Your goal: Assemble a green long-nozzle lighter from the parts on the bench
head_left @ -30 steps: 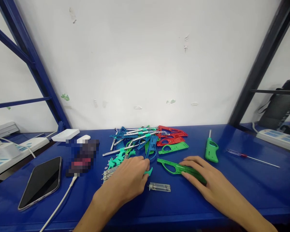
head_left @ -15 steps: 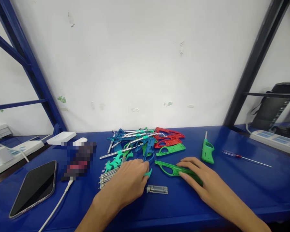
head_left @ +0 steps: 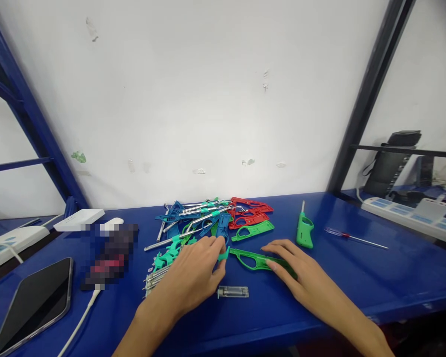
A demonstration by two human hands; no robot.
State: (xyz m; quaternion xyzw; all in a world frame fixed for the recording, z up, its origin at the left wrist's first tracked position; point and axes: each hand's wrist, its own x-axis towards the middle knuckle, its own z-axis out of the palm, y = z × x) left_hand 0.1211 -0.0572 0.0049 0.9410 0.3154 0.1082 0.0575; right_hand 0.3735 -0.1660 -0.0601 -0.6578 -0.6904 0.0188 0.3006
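Note:
My left hand (head_left: pixel 195 270) rests on the blue table (head_left: pixel 357 277), its fingertips pinched on a small teal plastic piece (head_left: pixel 223 255). My right hand (head_left: pixel 297 270) lies with its fingers curled over the rear end of a green lighter shell half (head_left: pixel 250 258) lying flat on the table. Just in front of the two hands sits a clear lighter fuel tank (head_left: pixel 233 292). Behind them is a pile of red, blue and green lighter shells and metal tubes (head_left: pixel 211 218).
A finished green lighter (head_left: pixel 304 232) and a screwdriver (head_left: pixel 353 239) lie to the right. At the left are a phone (head_left: pixel 31 302), a white cable (head_left: pixel 78 322), a blurred dark object (head_left: pixel 109 255) and white boxes (head_left: pixel 78 219). A power strip (head_left: pixel 409 218) sits at far right.
The view has swung right and slightly up. My left hand has lifted the teal piece a little toward the green shell half; my right hand stays on the shell.

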